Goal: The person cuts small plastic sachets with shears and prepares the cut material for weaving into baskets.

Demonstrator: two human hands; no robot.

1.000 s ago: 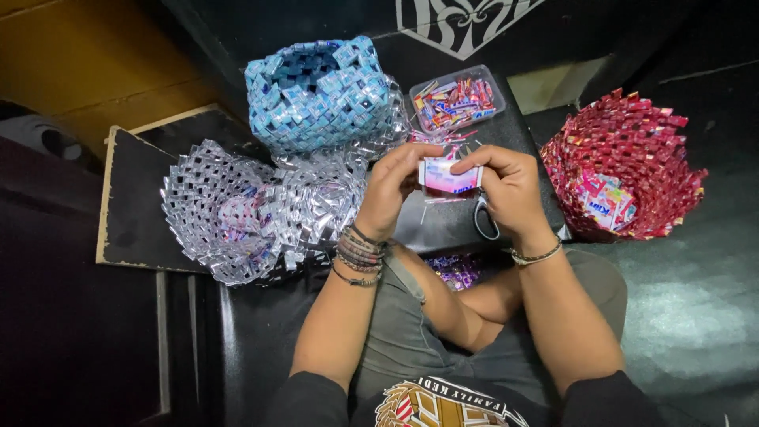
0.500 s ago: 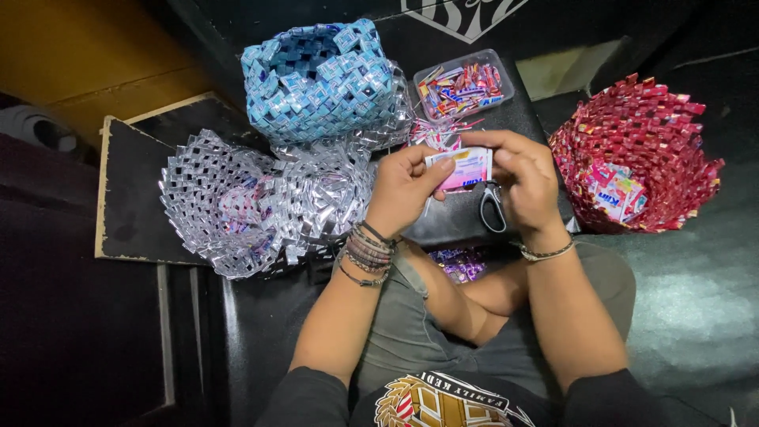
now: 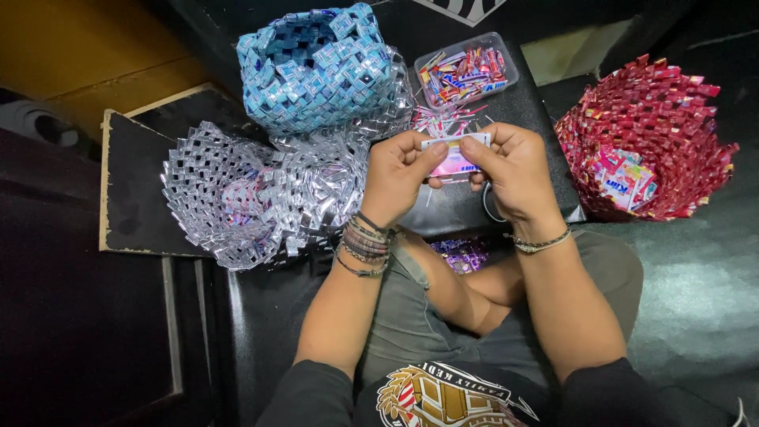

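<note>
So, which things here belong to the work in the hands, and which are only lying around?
In the work:
- left hand and right hand, pinching a small pink-and-white wrapper strip
- clear plastic tub of colourful wrappers

Lying about:
- blue woven wrapper basket
- silver woven foil basket
- red woven wrapper basket
- dark board

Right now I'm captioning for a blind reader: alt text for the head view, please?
Both hands, left hand and right hand, pinch a small pink and white wrapper between them above a dark board. Blue, silver and red woven baskets surround it.
</note>
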